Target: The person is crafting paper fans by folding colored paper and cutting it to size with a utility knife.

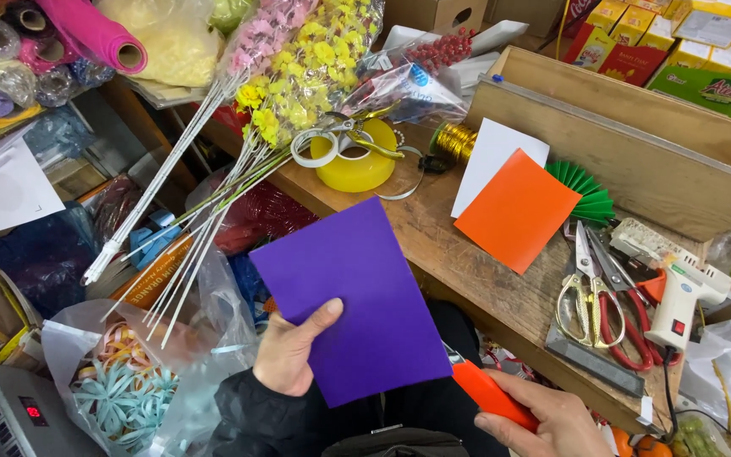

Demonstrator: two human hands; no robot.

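While the purple rectangular paper sheet hangs off the near edge of the wooden workbench, little free room remains around it. Left hand pinches its lower left edge, thumb on top. Right hand, below the sheet's right corner, closes around an orange-handled cutter; its blade is hidden under the paper.

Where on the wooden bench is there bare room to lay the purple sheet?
Bare wood lies between the yellow tape and the orange sheet, running to the bench's near edge. It is crowded right of that, with scissors and glue gun.
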